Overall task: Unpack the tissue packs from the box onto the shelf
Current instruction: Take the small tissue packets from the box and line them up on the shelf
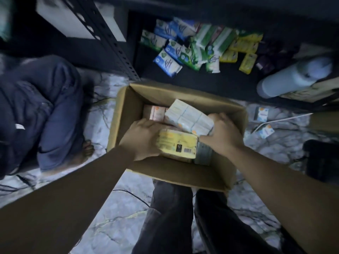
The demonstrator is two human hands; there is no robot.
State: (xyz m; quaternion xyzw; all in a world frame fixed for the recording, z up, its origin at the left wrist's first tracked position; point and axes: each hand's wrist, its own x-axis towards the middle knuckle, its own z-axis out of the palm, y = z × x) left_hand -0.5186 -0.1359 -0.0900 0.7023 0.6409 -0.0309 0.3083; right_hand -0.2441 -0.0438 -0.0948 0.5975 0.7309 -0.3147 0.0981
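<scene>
An open cardboard box (121, 114) stands on the floor in front of the dark shelf (211, 83). Inside lie a yellow tissue pack (177, 143), a white multi-pack (189, 116) and a pink pack (156, 111). My left hand (142, 139) grips the yellow pack at its left end. My right hand (222, 132) curls round the right end of the white multi-pack. On the shelf lie several blue, green and yellow tissue packs (198, 46).
Another person sits crouched at the left (45, 110). A pale bottle (291, 77) lies at the shelf's right end. Two small packs (262, 121) lie on the marble floor to the right. A metal upright (110, 43) stands at the shelf's left.
</scene>
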